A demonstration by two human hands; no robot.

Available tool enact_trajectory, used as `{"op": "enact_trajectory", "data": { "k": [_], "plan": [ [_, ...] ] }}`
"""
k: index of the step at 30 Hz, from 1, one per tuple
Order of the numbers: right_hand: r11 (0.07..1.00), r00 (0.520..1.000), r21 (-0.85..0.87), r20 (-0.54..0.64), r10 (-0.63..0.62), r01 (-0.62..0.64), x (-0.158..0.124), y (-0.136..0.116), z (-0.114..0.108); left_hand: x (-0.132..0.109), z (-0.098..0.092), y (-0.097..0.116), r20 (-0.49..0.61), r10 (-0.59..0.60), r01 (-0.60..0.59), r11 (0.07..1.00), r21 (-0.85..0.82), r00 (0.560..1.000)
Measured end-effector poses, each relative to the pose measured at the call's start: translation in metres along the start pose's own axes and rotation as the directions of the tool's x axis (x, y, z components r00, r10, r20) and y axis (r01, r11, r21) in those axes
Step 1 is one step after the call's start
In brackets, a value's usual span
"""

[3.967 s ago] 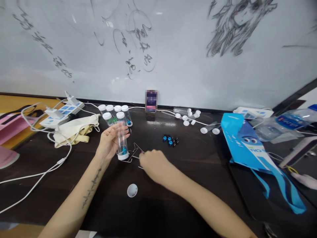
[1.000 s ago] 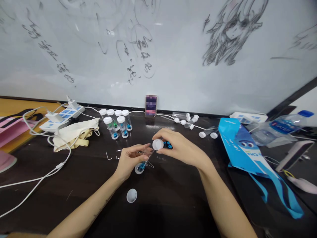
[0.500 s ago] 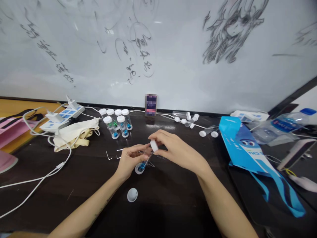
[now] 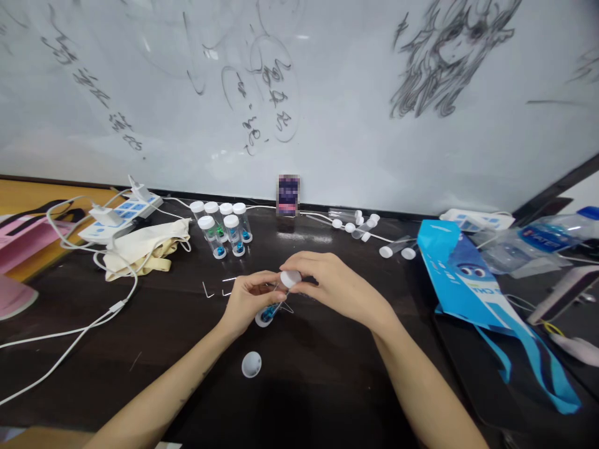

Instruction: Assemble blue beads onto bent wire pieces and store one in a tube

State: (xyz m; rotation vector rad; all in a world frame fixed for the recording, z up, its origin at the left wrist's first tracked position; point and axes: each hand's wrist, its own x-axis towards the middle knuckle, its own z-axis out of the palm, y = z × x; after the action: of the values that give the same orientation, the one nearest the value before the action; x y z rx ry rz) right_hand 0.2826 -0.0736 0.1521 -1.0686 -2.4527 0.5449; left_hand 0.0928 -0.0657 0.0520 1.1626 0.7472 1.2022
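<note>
My left hand is closed around a clear plastic vial with blue pieces at its bottom, tilted over the dark table. My right hand pinches a white cap at the vial's open upper end. A loose white cap lies on the table just below the hands. Thin bent wires lie to the left of my left hand.
Several capped vials with blue and green pieces stand behind the hands. Empty vials and caps lie at the back right. A power strip, white cables, a cream cloth bag, a blue bag and a water bottle flank the sides.
Four seconds ago my left hand held the vial upright while my right reached to the table. Since then the vial has tilted and my right hand has brought a cap to its mouth.
</note>
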Motion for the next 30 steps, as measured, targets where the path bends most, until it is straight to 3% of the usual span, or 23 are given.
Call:
{"op": "enact_trajectory", "data": {
  "k": [10,18,30],
  "plan": [
    [0.999,0.999,-0.017,0.036,-0.030,0.031,-0.0005,-0.0025,-0.0023,-0.0006,-0.0010,-0.0003,0.045,-0.005,0.004,0.999,0.034,0.999],
    [1.000,1.000,0.009,-0.003,0.004,-0.004,0.0018,-0.0023,-0.0010,0.0002,-0.0015,0.0012,0.029,0.005,-0.005,1.000,-0.007,1.000],
    [1.000,1.000,-0.010,-0.015,0.018,-0.018,0.0012,-0.0031,0.0018,0.0000,-0.0056,0.0008,0.063,0.051,-0.056,0.996,0.075,0.997]
  ]
}}
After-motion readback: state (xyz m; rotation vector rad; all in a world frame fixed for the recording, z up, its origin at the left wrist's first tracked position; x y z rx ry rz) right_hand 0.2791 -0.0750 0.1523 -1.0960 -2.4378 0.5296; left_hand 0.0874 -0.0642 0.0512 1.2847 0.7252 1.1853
